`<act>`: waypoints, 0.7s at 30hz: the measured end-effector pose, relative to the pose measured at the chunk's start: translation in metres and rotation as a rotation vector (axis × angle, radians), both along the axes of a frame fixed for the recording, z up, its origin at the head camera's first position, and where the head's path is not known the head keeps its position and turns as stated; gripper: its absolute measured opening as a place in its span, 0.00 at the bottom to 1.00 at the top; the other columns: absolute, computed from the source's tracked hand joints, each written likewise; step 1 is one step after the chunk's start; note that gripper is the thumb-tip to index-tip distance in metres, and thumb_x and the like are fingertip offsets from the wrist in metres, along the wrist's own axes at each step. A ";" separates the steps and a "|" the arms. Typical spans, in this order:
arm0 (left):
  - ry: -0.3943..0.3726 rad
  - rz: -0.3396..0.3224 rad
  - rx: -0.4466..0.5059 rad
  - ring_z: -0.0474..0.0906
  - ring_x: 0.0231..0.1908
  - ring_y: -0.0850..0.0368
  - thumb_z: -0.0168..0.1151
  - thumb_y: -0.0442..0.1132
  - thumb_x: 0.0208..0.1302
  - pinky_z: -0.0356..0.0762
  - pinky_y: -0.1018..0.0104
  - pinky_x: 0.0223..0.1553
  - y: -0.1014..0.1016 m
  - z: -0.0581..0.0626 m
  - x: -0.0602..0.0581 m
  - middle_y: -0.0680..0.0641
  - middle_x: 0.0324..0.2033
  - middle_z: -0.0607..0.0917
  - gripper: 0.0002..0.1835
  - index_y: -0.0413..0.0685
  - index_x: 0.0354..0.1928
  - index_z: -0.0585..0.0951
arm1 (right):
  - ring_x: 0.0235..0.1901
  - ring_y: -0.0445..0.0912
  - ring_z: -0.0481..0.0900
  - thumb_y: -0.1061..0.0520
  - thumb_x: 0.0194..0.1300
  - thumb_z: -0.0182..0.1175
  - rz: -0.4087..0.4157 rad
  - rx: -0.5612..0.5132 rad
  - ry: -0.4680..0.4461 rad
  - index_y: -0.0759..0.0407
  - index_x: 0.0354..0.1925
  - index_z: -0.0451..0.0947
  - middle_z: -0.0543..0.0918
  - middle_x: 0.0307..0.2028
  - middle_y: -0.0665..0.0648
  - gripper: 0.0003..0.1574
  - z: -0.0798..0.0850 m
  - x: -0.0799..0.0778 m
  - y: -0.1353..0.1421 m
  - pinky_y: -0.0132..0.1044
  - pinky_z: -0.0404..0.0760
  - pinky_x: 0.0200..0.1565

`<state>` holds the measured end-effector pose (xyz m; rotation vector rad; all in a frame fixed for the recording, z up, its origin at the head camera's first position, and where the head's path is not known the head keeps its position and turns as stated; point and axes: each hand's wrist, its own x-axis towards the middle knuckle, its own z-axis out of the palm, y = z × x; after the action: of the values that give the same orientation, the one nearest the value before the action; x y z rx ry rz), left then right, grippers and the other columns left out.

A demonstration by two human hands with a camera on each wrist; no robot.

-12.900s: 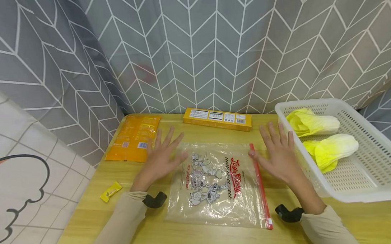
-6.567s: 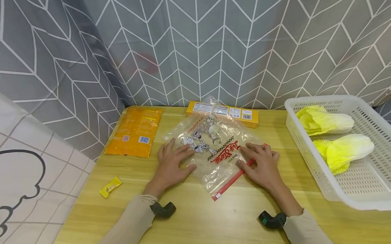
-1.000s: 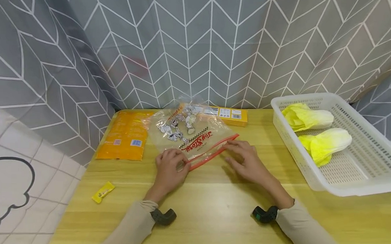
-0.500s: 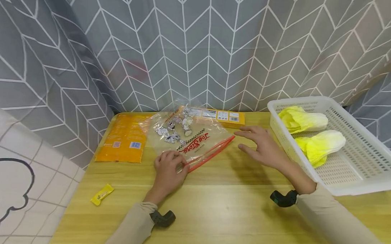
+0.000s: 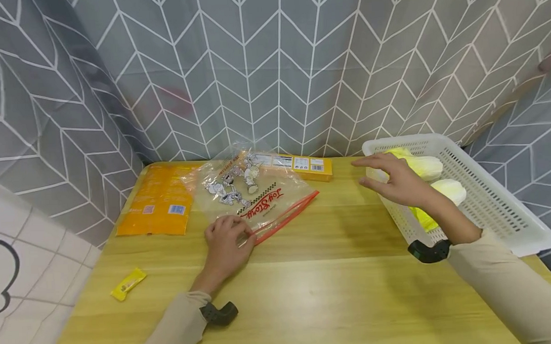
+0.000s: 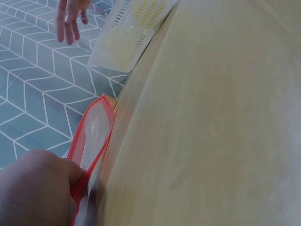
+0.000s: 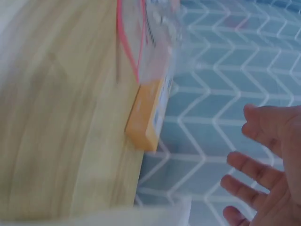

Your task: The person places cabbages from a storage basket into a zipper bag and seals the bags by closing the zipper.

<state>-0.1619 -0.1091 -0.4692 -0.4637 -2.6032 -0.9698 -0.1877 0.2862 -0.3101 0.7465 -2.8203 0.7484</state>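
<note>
A clear zip bag (image 5: 249, 190) with red "Toy Story" print lies on the table, its red-edged mouth (image 6: 107, 136) parted toward the front right. My left hand (image 5: 228, 244) pinches the near left corner of that mouth. In the left wrist view the thumb side of the hand meets the red edge. My right hand (image 5: 396, 180) hovers over the left rim of the white basket (image 5: 486, 205), fingers spread and holding nothing. Below and beyond it, inside the basket, lie two napa cabbages (image 5: 425, 167), partly hidden by the hand and wrist.
Behind the bag, and partly under it, is a long yellow box (image 5: 316, 170) against the patterned curtain. An orange packet (image 5: 155, 206) lies at the back left, overlapped by the bag's corner. A small yellow wrapped candy (image 5: 128, 284) sits at the table's left.
My right hand has left the bag's mouth and moved right to the basket. The left hand stays at the bag's corner, and the mouth remains parted. The view has shifted right.
</note>
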 end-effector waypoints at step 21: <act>-0.029 -0.002 0.010 0.70 0.59 0.44 0.72 0.44 0.59 0.51 0.39 0.64 -0.001 0.000 0.001 0.49 0.47 0.83 0.07 0.59 0.28 0.82 | 0.58 0.36 0.67 0.59 0.63 0.70 -0.194 0.024 -0.067 0.55 0.63 0.79 0.82 0.62 0.61 0.30 0.002 -0.001 0.104 0.66 0.67 0.55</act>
<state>-0.1607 -0.1101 -0.4693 -0.4535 -2.6228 -0.9978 -0.1889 0.3907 -0.3085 0.4500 -2.9114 0.7215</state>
